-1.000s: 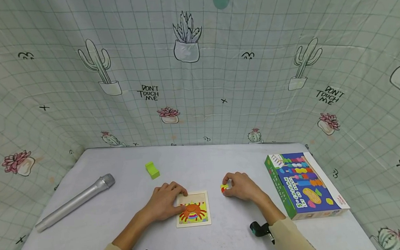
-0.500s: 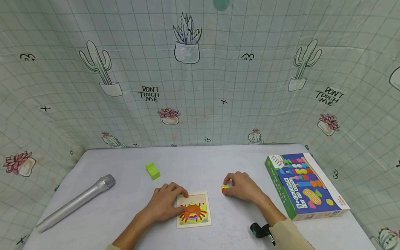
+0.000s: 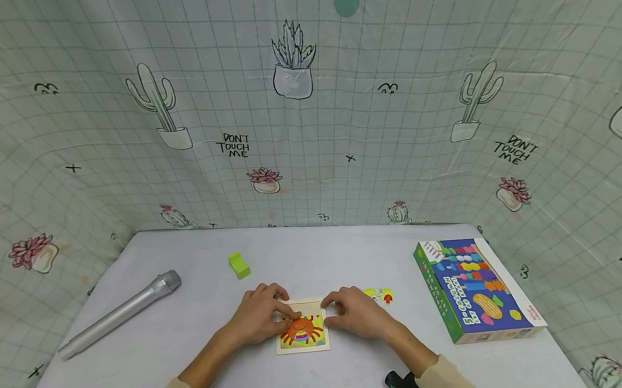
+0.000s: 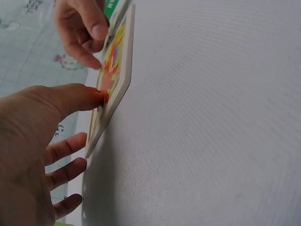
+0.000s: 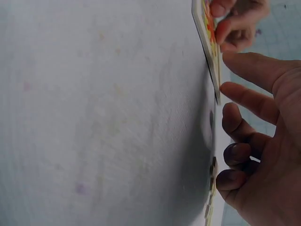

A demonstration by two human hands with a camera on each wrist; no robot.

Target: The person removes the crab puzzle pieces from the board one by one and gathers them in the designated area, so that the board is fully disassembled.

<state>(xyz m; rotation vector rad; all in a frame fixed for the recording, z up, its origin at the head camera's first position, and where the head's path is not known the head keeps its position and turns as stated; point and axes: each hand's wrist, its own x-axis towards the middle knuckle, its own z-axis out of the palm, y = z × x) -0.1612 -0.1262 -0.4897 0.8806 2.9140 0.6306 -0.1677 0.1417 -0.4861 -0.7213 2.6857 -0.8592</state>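
A square wooden puzzle board [image 3: 317, 333] with an orange crab picture lies on the table; a strip along its far side shows bare wood. My left hand [image 3: 256, 317] rests at its left side, thumb tip on the crab picture and index finger near the far left corner. In the left wrist view, the other fingers [image 4: 68, 172] reach out loosely beside the board. My right hand [image 3: 356, 313] is at the right edge, thumb and index finger apart at the rim. Behind its knuckles lie small yellow-and-red puzzle pieces [image 3: 386, 296].
A silver microphone [image 3: 119, 314] lies at the left. Farther back is a lime-green block [image 3: 239, 265]. A colourful boxed toy set [image 3: 477, 291] lies at the right of the white table [image 3: 300, 382]. A patterned cloth [image 3: 318, 123] hangs behind.
My right hand has let go of a small puzzle piece and moved left to the board's edge. My left thumb has slid farther onto the crab picture.
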